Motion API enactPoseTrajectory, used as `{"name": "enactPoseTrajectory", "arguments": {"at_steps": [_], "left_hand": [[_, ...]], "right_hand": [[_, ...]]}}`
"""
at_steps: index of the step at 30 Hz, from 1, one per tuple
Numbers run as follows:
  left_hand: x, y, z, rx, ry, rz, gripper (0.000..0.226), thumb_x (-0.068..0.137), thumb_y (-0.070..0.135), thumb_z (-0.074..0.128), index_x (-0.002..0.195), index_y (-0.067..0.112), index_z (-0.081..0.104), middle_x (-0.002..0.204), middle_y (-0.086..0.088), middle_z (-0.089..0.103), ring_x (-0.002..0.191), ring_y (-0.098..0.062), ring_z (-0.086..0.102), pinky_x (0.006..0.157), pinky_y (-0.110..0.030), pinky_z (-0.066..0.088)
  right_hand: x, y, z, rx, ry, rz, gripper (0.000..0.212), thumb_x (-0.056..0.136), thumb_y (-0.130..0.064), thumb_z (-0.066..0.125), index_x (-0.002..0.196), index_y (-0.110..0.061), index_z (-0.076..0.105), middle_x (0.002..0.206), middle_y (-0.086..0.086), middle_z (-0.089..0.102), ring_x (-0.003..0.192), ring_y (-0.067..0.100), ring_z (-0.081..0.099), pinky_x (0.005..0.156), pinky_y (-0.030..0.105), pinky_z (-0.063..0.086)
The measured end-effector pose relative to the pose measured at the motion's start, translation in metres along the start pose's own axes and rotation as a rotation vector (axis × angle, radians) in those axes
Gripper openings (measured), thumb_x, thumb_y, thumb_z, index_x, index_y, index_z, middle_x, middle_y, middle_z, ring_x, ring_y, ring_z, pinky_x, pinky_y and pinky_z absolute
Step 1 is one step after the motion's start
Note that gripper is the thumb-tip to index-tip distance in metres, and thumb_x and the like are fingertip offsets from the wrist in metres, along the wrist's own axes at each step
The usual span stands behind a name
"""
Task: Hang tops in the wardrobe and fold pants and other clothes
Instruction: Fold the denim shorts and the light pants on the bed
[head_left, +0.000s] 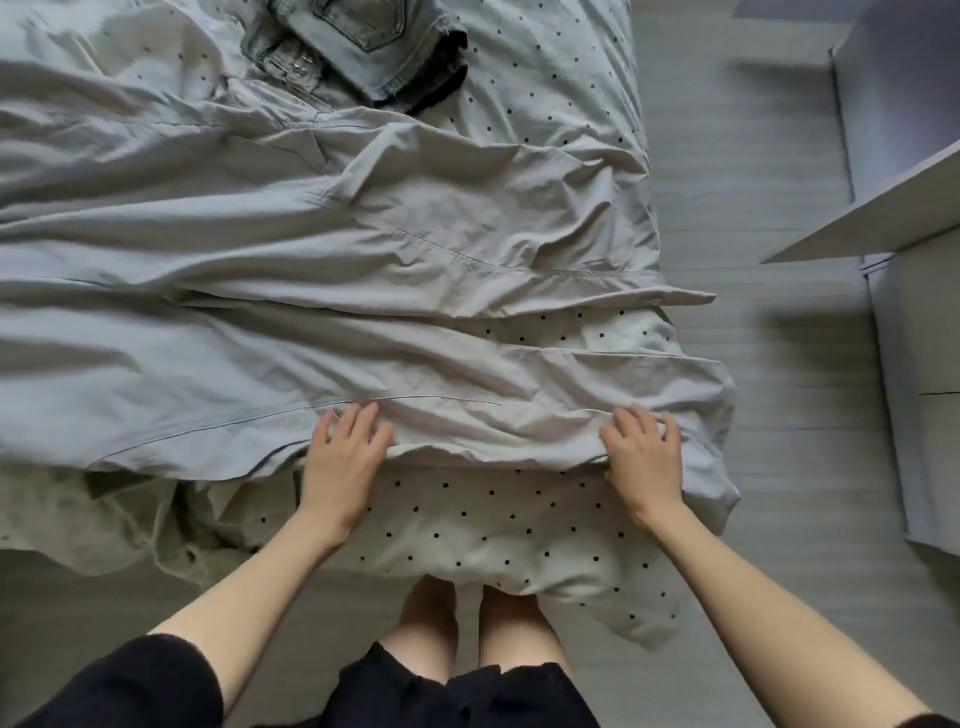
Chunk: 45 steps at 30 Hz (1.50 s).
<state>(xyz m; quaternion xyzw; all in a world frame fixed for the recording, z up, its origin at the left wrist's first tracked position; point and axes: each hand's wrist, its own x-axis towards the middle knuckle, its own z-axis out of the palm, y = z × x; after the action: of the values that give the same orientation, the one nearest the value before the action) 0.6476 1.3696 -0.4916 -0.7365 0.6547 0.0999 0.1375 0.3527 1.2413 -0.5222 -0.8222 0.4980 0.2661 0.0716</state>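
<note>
Pale grey trousers (363, 249) lie spread and wrinkled across the bed, reaching from the left edge to the right side. My left hand (345, 454) rests flat on their near hem, fingers straight and spread. My right hand (644, 452) lies flat on the same hem further right, fingers spread over a bunched fold. Folded light-wash jeans (358, 47) sit at the far end of the bed with a dark garment (447, 78) under them.
A white bed sheet with black dots (498, 525) covers the bed and hangs over its near edge. A crumpled olive-green garment (119, 514) lies at the near left. White wardrobe panels (893, 218) stand to the right across pale floorboards (769, 441).
</note>
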Motion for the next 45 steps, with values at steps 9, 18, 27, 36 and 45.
{"name": "enactPoseTrajectory", "arguments": {"at_steps": [9,18,27,36,45], "left_hand": [[0.067,-0.062,-0.102,-0.222,0.249,-0.173,0.018,0.071,-0.01,0.066,0.082,0.003,0.067,0.07,-0.018,0.065,0.061,-0.035,0.063,0.051,-0.04,0.048],[0.207,-0.114,-0.149,-0.287,0.414,-0.345,0.021,0.089,0.014,0.054,0.102,0.016,0.069,0.102,-0.016,0.069,0.092,-0.039,0.063,0.073,-0.043,0.047],[0.305,-0.14,-0.103,-0.21,0.208,-0.403,0.017,0.091,0.026,0.056,0.098,0.012,0.061,0.104,-0.015,0.064,0.096,-0.037,0.061,0.074,-0.042,0.045],[0.274,-0.14,-0.088,-0.166,0.27,-0.358,0.042,0.083,0.028,0.066,0.12,0.011,0.057,0.109,-0.013,0.062,0.101,-0.032,0.057,0.082,-0.042,0.038],[0.143,-0.2,-0.092,-0.077,0.243,-0.456,0.058,0.062,0.012,0.081,0.116,0.007,0.061,0.116,-0.014,0.062,0.104,-0.032,0.06,0.087,-0.047,0.046]], "right_hand": [[0.056,0.032,-0.096,0.181,0.193,0.206,0.025,0.079,-0.003,0.05,0.103,-0.008,0.055,0.106,0.012,0.063,0.102,0.03,0.056,0.079,0.036,0.037],[0.207,0.056,-0.169,0.271,0.335,0.23,0.025,0.084,-0.006,0.049,0.107,-0.007,0.059,0.11,0.016,0.061,0.104,0.034,0.057,0.082,0.038,0.041],[0.329,0.034,-0.17,0.349,0.381,0.265,0.042,0.091,-0.019,0.051,0.132,-0.014,0.046,0.142,0.013,0.04,0.13,0.028,0.034,0.106,0.052,0.021],[0.285,-0.085,-0.16,0.715,0.295,-0.034,0.054,0.1,-0.04,0.029,0.15,-0.025,0.016,0.159,0.002,0.001,0.146,0.016,-0.003,0.115,0.054,-0.006],[0.234,-0.22,-0.206,0.442,0.341,-0.473,0.056,0.099,-0.033,0.036,0.15,-0.025,0.017,0.159,0.005,0.005,0.146,0.025,-0.001,0.111,0.06,-0.004]]}}
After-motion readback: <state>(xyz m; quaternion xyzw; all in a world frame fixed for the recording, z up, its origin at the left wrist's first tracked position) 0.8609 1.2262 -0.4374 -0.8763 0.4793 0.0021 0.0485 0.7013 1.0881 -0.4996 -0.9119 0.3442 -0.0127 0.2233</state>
